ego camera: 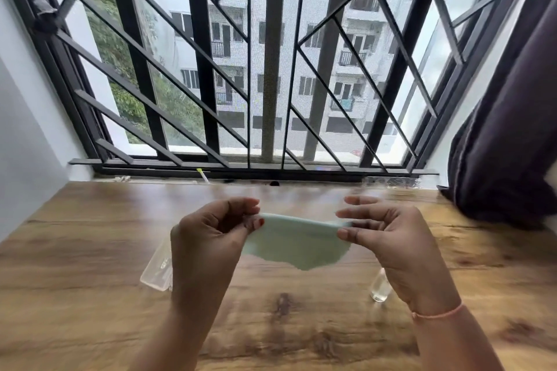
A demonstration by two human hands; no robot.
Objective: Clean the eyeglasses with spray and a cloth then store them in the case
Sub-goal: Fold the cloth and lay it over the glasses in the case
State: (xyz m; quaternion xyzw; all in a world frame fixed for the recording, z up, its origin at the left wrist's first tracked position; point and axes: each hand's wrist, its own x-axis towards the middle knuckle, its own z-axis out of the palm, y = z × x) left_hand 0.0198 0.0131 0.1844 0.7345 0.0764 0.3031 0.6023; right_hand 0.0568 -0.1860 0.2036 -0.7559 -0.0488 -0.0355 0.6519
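just above the wooden bench [90, 250], a person is holding a pale green cleaning cloth [295, 247] stretched out between both hands. the left hand [211, 238] is pinching the cloth's left end, its fingers [250, 224] curling in against the thumb. the right hand [391, 241] is pinching the right end between thumb and forefinger, while its other fingers [358, 214] are lying straighter and spreading loosely above the pinch. the cloth's top edge is running taut from hand to hand, and the rest is hanging down in a soft curve, clear of the bench. a clear plastic case [156, 271] is lying on the bench to the left, partly hidden behind the left hand. a small clear spray bottle [380, 288] is sitting on the bench to the right, mostly hidden behind the right hand; it is too blurred to tell whether it is standing or lying. a thin pink bracelet [437, 314] is circling the right wrist. beyond the bench, a black window grille [205, 69] is facing an apartment block, and a dark curtain [506, 144] is hanging at the right, its lower end bunching on the bench's far corner.
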